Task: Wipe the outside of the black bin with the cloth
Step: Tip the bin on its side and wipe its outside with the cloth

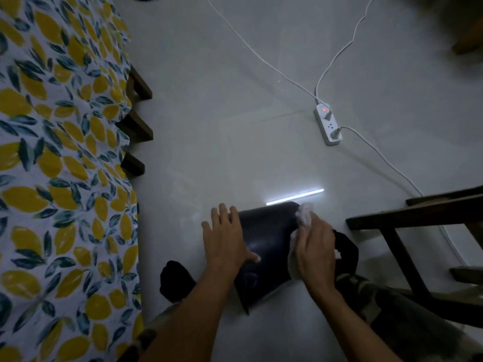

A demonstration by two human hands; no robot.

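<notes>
Two bare forearms reach in from the near edge over camouflage-patterned trousers [366, 291]; the left hand [226, 239] lies flat and released, fingers spread, palm pressing the left flank of the black bin [266, 241]; the right hand [315, 246] is curled around a crumpled white cloth [305, 214], grasping it against the bin's right side, with cloth bunching out beyond the fingertips; the bin lies tipped on the pale glossy floor [235, 113] between the person's black-socked feet, smooth, dark and rounded, with a faint sheen; to the right stands a dark wooden chair [407, 218]; along the left hangs a lemon-print bedsheet [65, 165] over dark wooden legs; farther off, a white power strip [328, 125] with a lit red lamp and thin white cables [261, 58] trailing away.
</notes>
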